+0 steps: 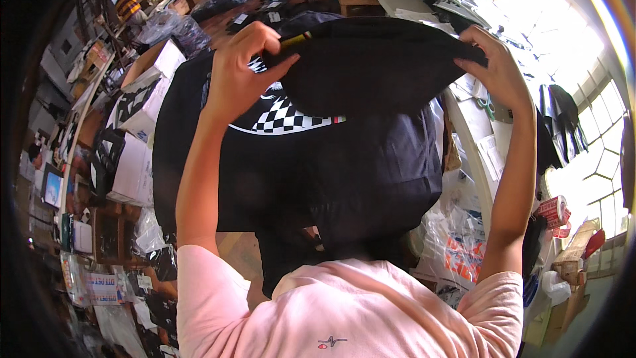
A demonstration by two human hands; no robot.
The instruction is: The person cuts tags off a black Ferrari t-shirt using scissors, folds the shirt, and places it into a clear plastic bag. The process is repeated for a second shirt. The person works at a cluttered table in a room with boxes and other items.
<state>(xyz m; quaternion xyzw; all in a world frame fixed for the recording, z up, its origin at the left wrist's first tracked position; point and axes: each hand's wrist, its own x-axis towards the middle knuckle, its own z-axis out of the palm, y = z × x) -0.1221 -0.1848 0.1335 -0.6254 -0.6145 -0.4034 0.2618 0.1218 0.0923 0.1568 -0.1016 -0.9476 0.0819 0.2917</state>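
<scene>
Both my arms reach forward over a large black garment (218, 185) with a black-and-white checkered print (291, 117), partly covered. A dark piece of black cloth (371, 66) is stretched above it between my hands; I cannot tell whether it is part of the same garment. My left hand (248, 69) pinches the cloth's left end between thumb and fingers. A slim yellowish stick-like thing (296, 40) juts from beside those fingers, its kind unclear. At the cloth's right end, my right hand (493, 66) pinches it, thumb below and fingers above.
A long table (464, 119) with papers and scissors (488, 106) runs along the right. Clear plastic bags (457, 232) and a red-and-white tape roll (554, 211) are nearby. White cartons (136, 166) stand left. Another person (129, 5) is far back left.
</scene>
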